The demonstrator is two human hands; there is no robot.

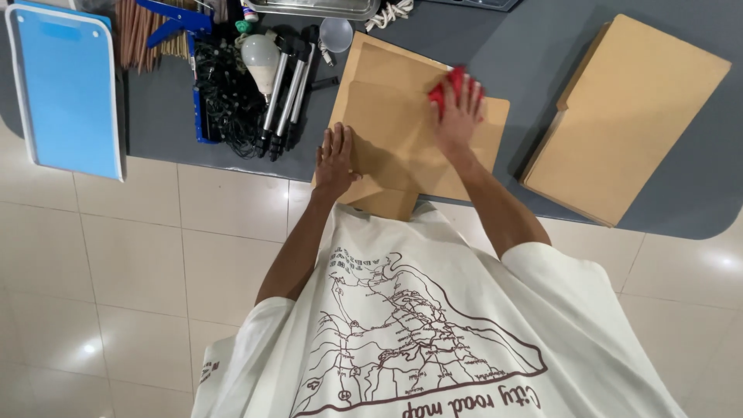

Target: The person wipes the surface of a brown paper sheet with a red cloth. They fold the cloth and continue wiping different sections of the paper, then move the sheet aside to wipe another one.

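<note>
From the head camera I look down on the person's chest and both arms, which reach forward to a grey table (pixel 495 54). In front of the person lies a stack of brown boards (pixel 395 128), flat, some of them a little shifted against each other; the near corner of the stack hangs over the table edge, above the tiled floor (pixel 116 255).

The right hand (pixel 458 112) lies on the upper right part of the top board. Its fingers are spread and pressed down on a red cloth (pixel 447 87), which shows only partly from under the fingertips. I cannot tell if the fingers also grip the cloth or only press it flat.

The left hand (pixel 335 159) rests on the left edge of the same stack, near the table edge. It is flat, with the fingers straight and close together, and it holds nothing; it only presses on the board.

To the right, well apart from the hands, a second pile of brown boards (pixel 631 116) lies on the table, turned at an angle. To the left of the stack I see folded tripod legs (pixel 285 101), a white light bulb (pixel 261 56), a tangle of black cable (pixel 224 101) and a blue frame (pixel 190 23). At the far left a light blue panel (pixel 66 89) with a white border lies at the table edge.
</note>
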